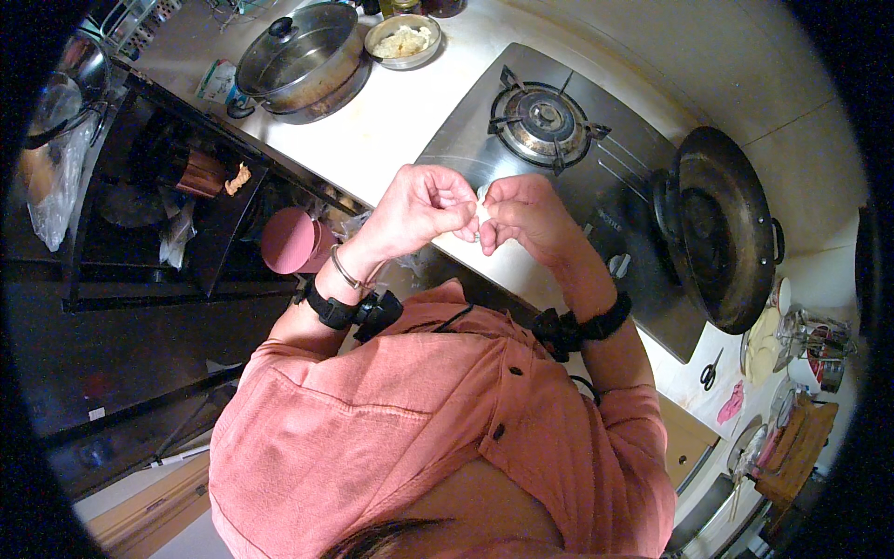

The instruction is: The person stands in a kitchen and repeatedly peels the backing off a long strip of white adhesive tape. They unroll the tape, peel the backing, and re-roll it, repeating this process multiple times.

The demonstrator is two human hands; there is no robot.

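In front of the chest, my left hand (pixel 433 209) and my right hand (pixel 520 213) meet fingertip to fingertip. Between them is a small whitish piece (pixel 482 209), pinched from both sides. Fingers cover most of it, so I cannot tell just what it is. Both hands are in the air above the front edge of the white countertop (pixel 391 126) and the near corner of the steel gas hob (pixel 461 150).
A lidded pan (pixel 307 63) and a metal bowl of pale food (pixel 404 43) stand at the upper left. Beyond the burner (pixel 545 122) leans a dark wok (pixel 723 230). Scissors (pixel 711 374), a pink cloth (pixel 731 404) and pale round pieces (pixel 763 349) lie at right.
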